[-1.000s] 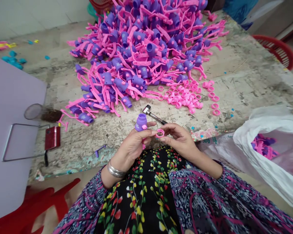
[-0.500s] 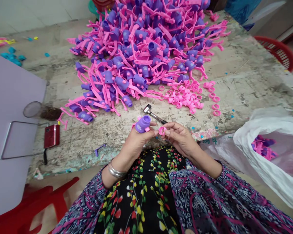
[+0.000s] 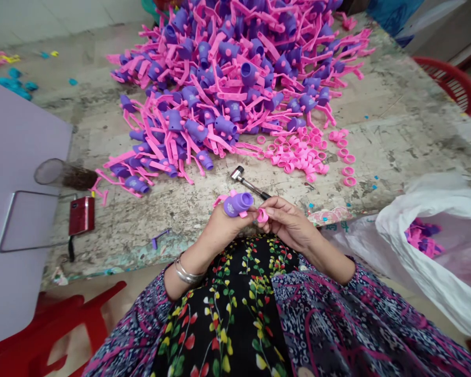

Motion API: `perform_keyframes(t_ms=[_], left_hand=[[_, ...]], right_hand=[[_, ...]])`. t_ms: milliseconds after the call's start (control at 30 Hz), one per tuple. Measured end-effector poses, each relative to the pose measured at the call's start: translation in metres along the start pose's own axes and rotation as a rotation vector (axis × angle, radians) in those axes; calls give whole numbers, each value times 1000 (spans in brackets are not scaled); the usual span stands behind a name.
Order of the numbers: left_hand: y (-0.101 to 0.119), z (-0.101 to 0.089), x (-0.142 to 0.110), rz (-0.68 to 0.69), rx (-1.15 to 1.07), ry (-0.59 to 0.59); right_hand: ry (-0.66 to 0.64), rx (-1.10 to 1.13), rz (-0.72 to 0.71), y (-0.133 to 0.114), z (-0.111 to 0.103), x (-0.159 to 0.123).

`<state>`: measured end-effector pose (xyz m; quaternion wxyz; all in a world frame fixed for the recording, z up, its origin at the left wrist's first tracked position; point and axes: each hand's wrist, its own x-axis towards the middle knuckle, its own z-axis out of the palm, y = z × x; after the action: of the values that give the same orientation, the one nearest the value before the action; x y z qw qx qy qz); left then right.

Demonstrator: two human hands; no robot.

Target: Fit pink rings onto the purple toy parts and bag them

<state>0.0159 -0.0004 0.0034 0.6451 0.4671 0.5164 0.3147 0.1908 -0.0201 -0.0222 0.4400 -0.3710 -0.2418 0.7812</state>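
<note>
- Change, cup: the purple cup (image 3: pixel 232 206) stood upright in the first frame; now tipped, mouth toward the person's right, and nearer the ring.
- Change, ring: the pink ring (image 3: pixel 262 215), first seen face-on beside the left fingers, is now turned; it lies just right of the cup, not on it.
- Left hand (image 3: pixel 220 230): closed round the cup, which has pink parts attached.
- Right hand (image 3: pixel 288 222): ring gripped at the fingertips.
- Count, in hands: 1 cup, 1 ring. Both held above the near edge of the tabletop (image 3: pixel 121 220).
- Count, tabletop: 1 hammer (image 3: pixel 253 188) behind the hands; 1 jar (image 3: pixel 65 174) on its side; 1 red case (image 3: pixel 81 215); 1 small purple piece (image 3: pixel 160 239).
- Count, heaps: 1 large pile (image 3: pixel 220 94) of purple and pink parts, 1 ring heap (image 3: pixel 298 152) before it; contents overlap, not countable.
- Right side: 1 white bag (image 3: pixel 392 209) with parts inside, 1 red basket (image 3: pixel 455 84).
</note>
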Motion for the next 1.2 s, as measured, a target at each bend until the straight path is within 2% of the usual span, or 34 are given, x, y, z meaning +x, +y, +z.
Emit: perform_keyframes(t_ms=[267, 467, 700, 800, 900, 1200], left_hand=[[-9, -1, 4, -37, -86, 67], [-7, 0, 4, -42, -109, 60], [-1, -4, 1, -75, -100, -35], [-2, -9, -2, -110, -93, -157], [-5, -14, -6, -80, -52, -259], [-7, -18, -11, -71, -27, -325]], right_hand=[[-20, -100, -84, 3, 1, -1], [-16, -143, -140, 6, 2, 0], [67, -145, -164, -9, 3, -3], [79, -110, -139, -16, 4, -6], [66, -72, -116, -20, 7, -8], [7, -30, -95, -19, 7, -11]])
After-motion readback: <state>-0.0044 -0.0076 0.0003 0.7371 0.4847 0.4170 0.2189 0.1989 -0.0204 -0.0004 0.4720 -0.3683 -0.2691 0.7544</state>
